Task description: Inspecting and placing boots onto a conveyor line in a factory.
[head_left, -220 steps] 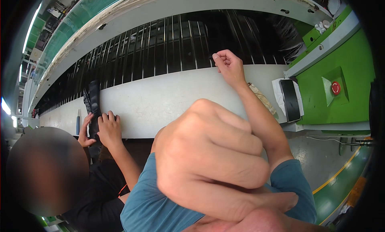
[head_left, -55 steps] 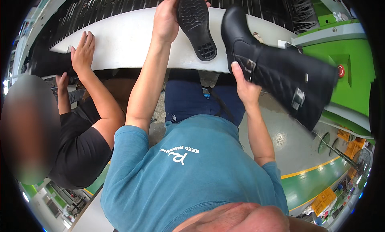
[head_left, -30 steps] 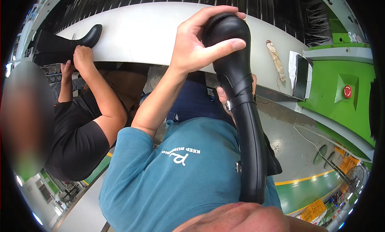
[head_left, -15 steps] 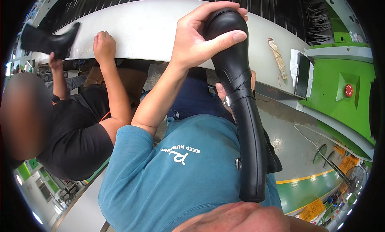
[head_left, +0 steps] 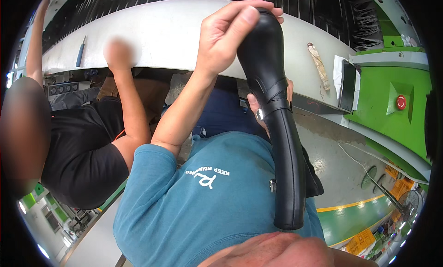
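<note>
A tall black leather boot (head_left: 288, 168) is held up before me, its toe toward the white table and its shaft running down in front of my teal shirt. Straps with a metal buckle cross its ankle, and another buckle shows near the top of the shaft. My left hand (head_left: 224, 38) is closed around the toe, the thumb along its near left edge and fingertips past the far end. Behind the ankle, my right hand (head_left: 254, 104) grips the boot; only its thumb and part of the fingers show on either side, the palm being hidden.
The white table (head_left: 161, 31) borders a dark slatted bed. On it lie a blue-handled pointed tool (head_left: 80, 54), a tan taped stick (head_left: 318, 66) and a phone-like dark slab (head_left: 348, 86). A green machine (head_left: 383, 101) stands right. At left, a co-worker (head_left: 87, 151) rests one hand on the table.
My left thumb has shifted from across the toe to its upper left edge. The co-worker no longer shows a boot, and their far arm now stretches up along the left edge.
</note>
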Available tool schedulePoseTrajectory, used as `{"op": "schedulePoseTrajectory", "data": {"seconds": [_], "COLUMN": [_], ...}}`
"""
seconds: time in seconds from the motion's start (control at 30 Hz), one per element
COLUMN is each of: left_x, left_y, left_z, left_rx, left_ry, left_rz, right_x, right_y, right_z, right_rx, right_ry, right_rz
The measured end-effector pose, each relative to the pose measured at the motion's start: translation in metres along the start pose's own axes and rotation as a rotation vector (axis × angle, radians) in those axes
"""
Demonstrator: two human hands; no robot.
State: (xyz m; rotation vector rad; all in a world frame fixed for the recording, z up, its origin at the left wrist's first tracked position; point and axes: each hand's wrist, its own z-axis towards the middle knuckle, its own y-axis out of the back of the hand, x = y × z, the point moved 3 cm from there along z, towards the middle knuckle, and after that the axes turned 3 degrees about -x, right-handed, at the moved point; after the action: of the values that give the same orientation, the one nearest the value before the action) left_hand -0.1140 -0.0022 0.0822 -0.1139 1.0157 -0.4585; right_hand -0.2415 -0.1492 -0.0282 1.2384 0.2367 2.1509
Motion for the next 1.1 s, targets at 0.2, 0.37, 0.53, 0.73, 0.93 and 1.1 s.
{"op": "schedulePoseTrajectory", "data": {"seconds": [0.2,0.37,0.53,0.73,0.93,1.1], "left_x": [0.007,-0.004,-0.007,-0.007,-0.005,-0.007], "left_y": [0.006,-0.001,-0.004,-0.003,-0.004,-0.005], "left_z": [0.006,-0.002,-0.004,-0.004,-0.005,-0.006], "left_rx": [-0.043,-0.024,-0.013,-0.013,-0.024,-0.035], "left_ry": [0.049,0.009,0.010,-0.012,-0.013,0.004], "left_rz": [0.004,0.027,0.094,0.081,0.072,0.067], "right_x": [0.002,0.002,-0.001,-0.001,-0.004,0.000], "right_y": [0.003,0.002,0.000,-0.003,-0.003,-0.002], "right_z": [0.001,-0.001,-0.003,-0.004,-0.006,-0.004], "right_rx": [0.032,-0.001,-0.029,-0.047,-0.035,-0.028], "right_ry": [0.030,-0.015,-0.038,-0.071,-0.081,-0.097], "right_rz": [-0.059,0.041,0.106,0.150,0.168,0.181]}}
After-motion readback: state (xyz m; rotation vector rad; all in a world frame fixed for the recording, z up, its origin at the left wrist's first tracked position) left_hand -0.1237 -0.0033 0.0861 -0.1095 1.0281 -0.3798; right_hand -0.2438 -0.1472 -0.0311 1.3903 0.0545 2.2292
